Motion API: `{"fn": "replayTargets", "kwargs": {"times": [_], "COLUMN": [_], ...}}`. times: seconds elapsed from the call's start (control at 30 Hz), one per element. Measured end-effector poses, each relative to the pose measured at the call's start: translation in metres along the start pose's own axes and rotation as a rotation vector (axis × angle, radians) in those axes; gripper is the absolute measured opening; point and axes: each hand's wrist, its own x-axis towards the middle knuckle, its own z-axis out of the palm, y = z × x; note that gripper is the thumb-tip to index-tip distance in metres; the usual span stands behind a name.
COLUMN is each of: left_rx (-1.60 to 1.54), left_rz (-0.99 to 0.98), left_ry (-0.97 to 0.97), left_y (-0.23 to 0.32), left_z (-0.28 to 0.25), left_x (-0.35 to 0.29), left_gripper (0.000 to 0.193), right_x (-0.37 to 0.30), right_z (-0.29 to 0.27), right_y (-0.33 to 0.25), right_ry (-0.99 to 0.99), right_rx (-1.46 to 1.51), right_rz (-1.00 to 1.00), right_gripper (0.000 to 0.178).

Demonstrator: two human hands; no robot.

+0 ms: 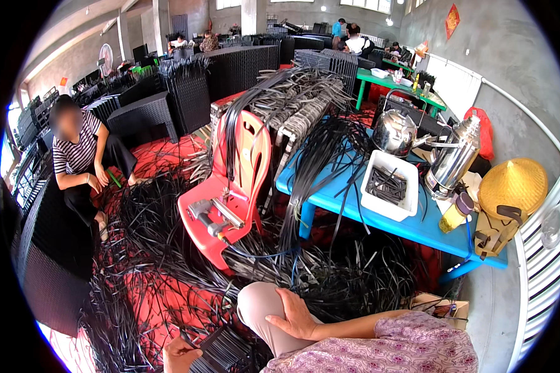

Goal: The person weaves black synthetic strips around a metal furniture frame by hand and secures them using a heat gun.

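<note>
My right hand (292,316) lies on my raised knee (258,304), fingers apart and holding nothing. At the bottom edge my left hand (182,356) is partly cut off, its fingers curled toward the thumb. A dark strip shows by its fingertips; I cannot make out what they hold. Beside it is a small black woven panel (225,353). Black plastic strips (149,214) lie tangled over the red floor covering (179,303). On a red plastic chair (200,189) in front of me rests a staple gun (215,214) with a blue hose.
To the right, a blue table (320,189) bears a kettle (395,132), a steel flask (452,163), a white bin (389,185) of black pieces, a drink bottle (456,212) and a straw hat (513,188). A person (78,149) sits at left, near black woven furniture (144,118).
</note>
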Motion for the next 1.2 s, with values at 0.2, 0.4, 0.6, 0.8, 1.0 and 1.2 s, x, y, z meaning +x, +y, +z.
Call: {"fn": "replayTargets", "kwargs": {"times": [0.2, 0.4, 0.6, 0.8, 1.0, 1.2], "left_rx": [0.127, 0.150, -0.035, 0.010, 0.176, 0.096], "left_rz": [0.026, -0.011, -0.113, -0.091, 0.039, -0.066], "left_ry": [-0.042, -0.009, 0.040, 0.069, 0.030, 0.052], "left_y": [-0.018, -0.012, -0.029, -0.011, 0.006, 0.004], "left_z": [-0.008, -0.003, -0.004, 0.000, -0.001, 0.000], "left_x": [-0.001, 0.002, 0.000, -0.004, -0.005, -0.007], "left_gripper": [0.019, 0.020, 0.019, 0.020, 0.021, 0.020], "right_x": [-0.001, -0.002, -0.004, -0.004, -0.004, -0.004], "right_z": [-0.002, -0.004, -0.004, -0.001, 0.000, -0.001], "right_y": [-0.002, 0.000, -0.004, 0.002, 0.002, 0.001], "right_ry": [-0.007, -0.019, -0.004, -0.008, 0.009, 0.001], "right_rx": [0.009, 0.023, 0.007, 0.011, 0.000, -0.002], "right_rz": [0.011, 0.046, 0.020, 0.018, -0.003, 0.022], "right_gripper": [0.083, 0.083, 0.081, 0.082, 0.083, 0.083]}}
